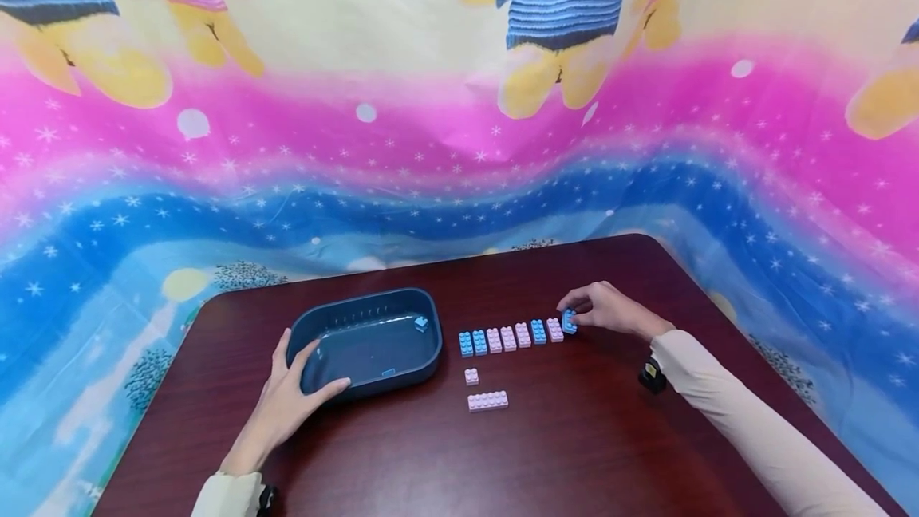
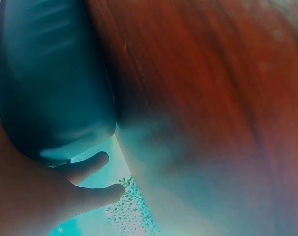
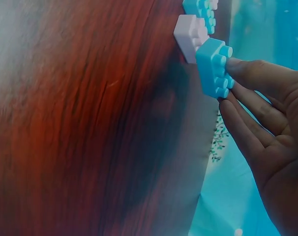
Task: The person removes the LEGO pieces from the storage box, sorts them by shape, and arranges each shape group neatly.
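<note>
At the right end of a row of bricks, my right hand [image 1: 610, 308] pinches a light blue toy building brick [image 1: 569, 321] between thumb and fingers. The right wrist view shows that blue brick [image 3: 207, 69] studded side toward the hand, close beside a pale pink brick [image 3: 186, 38]. My left hand [image 1: 276, 401] rests spread at the left near corner of a dark blue-grey plastic tray [image 1: 359, 304], its thumb along the near rim. Two fingers [image 2: 97, 194] stretch out straight past the tray wall [image 2: 55, 93] in the left wrist view.
Several pink and blue bricks [image 1: 508, 338] stand in a row right of the tray. A small pink brick [image 1: 471, 376] and a longer pink brick [image 1: 487, 400] lie nearer. Inside the tray are a small blue brick [image 1: 421, 324] and a blue piece [image 1: 388, 372]. Printed cloth [image 1: 431, 142] hangs behind.
</note>
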### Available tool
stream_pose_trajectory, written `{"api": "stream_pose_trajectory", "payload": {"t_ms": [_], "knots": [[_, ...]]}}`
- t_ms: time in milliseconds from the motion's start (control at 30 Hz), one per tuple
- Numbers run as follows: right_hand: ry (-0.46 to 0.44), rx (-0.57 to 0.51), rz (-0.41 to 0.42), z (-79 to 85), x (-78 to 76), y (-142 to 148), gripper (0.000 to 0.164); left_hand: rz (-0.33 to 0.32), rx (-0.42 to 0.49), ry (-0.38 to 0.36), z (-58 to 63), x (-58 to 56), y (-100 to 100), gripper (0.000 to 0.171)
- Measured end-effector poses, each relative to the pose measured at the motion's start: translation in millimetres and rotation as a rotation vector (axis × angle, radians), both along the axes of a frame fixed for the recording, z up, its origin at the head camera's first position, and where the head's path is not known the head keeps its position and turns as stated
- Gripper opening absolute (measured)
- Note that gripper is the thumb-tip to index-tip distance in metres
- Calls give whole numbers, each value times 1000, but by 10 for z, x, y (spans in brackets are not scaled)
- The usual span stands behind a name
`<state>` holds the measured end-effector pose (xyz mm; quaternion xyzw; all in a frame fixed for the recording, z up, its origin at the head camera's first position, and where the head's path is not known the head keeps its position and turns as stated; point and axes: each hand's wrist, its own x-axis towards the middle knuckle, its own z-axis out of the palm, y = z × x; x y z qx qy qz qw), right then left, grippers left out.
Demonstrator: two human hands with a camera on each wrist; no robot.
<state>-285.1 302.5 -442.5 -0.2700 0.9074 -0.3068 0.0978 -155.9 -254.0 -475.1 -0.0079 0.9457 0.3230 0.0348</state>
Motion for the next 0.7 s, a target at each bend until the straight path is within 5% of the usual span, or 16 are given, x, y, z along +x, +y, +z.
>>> {"api": "stream_pose_trajectory", "payload": {"t_ms": [700], "knots": [[-8, 45, 26, -138, -90, -50, 27, 7, 33, -1, 7, 12, 12, 102]]}}
